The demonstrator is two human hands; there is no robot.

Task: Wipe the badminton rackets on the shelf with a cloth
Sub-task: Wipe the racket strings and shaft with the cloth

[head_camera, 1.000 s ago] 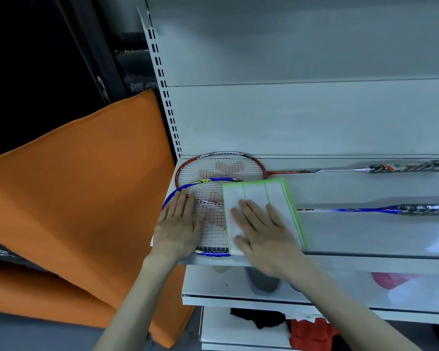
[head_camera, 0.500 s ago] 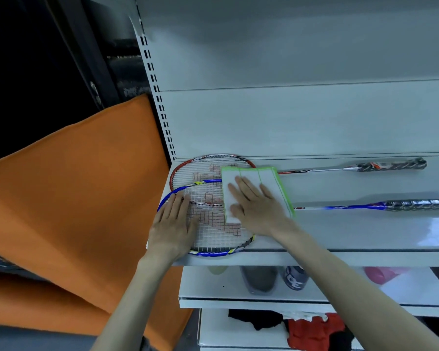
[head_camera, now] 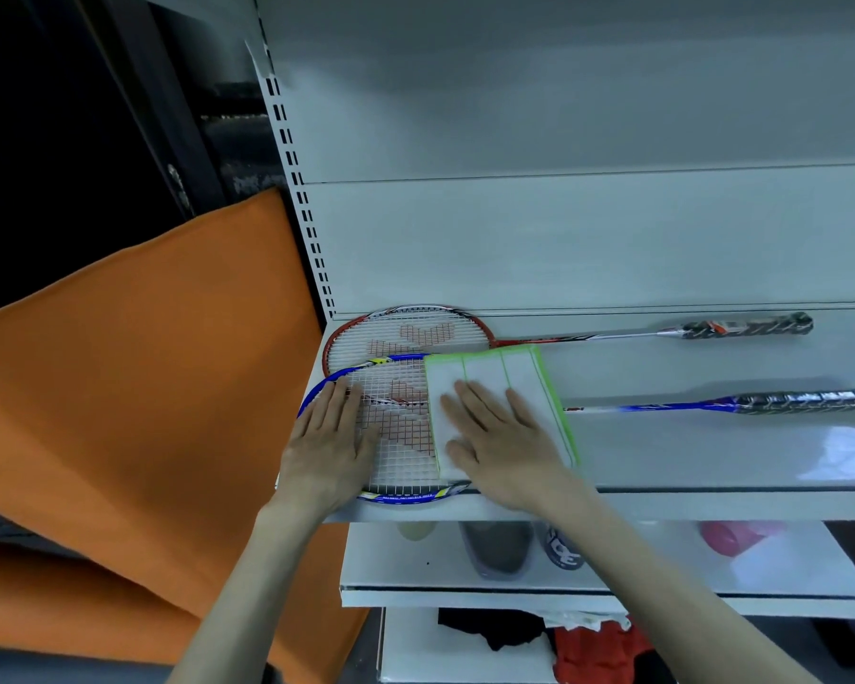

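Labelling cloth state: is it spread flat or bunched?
Spread flat: the cloth lies smooth on the blue racket under the open right hand.

Top shelf (head_camera: 712, 466) count: two badminton rackets, one red-framed racket (head_camera: 410, 333) and one blue-framed racket (head_camera: 662, 408). One cloth (head_camera: 529, 377). Two hands: left hand (head_camera: 329, 446), right hand (head_camera: 504, 446).

2 rackets on shelf (head_camera: 662, 461) | rear racket (head_camera: 410, 333) behind front racket (head_camera: 396, 436), heads overlapping left | cloth (head_camera: 499, 387) on front head's right | left hand (head_camera: 329, 446) left of right hand (head_camera: 504, 446)
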